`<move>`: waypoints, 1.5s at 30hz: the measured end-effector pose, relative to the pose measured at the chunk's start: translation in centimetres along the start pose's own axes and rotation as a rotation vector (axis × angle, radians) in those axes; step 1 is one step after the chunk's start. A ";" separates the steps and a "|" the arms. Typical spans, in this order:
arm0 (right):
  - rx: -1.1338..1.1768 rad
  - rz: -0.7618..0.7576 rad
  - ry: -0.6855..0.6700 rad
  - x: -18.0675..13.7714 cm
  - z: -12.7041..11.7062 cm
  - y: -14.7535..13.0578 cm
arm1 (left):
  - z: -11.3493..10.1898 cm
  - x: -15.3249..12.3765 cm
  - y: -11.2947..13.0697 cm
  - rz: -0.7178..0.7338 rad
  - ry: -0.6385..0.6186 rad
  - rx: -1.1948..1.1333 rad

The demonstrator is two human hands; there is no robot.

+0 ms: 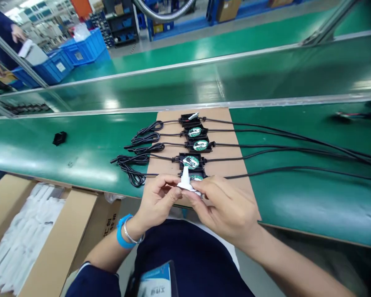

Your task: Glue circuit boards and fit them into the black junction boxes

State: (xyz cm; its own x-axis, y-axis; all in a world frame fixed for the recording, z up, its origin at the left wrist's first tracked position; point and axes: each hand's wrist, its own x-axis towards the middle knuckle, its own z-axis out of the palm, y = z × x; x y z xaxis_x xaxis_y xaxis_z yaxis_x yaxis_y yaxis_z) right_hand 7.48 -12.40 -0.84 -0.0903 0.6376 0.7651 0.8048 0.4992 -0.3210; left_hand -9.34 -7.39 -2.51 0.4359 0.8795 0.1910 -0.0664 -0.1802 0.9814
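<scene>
Both my hands meet at the near edge of a brown cardboard sheet (225, 165) and hold a small white nozzle-tipped tube (185, 179) between them. My left hand (156, 200), with a blue wristband, pinches its base. My right hand (224, 206) grips it from the right, fingers curled. The nozzle points at the nearest of several open black boxes (191, 161) lying in a row on the sheet, each with a green-and-white circuit board inside and black cables (136, 159) running both ways.
The sheet lies on a green conveyor belt (312, 198). A loose black part (59, 137) lies on the belt at left. A cardboard carton (27, 235) of white tubes stands below at left. Blue crates (80, 51) and another person's hand (17, 33) are far left.
</scene>
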 end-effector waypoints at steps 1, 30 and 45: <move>0.029 0.001 0.020 -0.3 0.6 -0.2 | 0.0 -0.4 -0.3 0.039 0.052 0.039; 0.706 1.198 -1.105 6.5 -1.7 11.8 | -1.4 -0.1 -4.0 0.354 0.105 0.799; 0.596 1.139 -1.238 5.9 -0.2 12.3 | -1.1 -0.5 -5.1 0.374 0.097 0.907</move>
State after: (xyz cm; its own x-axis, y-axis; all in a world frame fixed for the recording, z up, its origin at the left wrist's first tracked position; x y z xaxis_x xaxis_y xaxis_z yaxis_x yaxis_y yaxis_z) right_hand 16.91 -2.60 -0.18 -0.2667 0.6710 -0.6919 0.5035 -0.5151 -0.6936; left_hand -10.22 -6.40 -7.54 0.4490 0.7218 0.5267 0.5460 -0.6882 0.4777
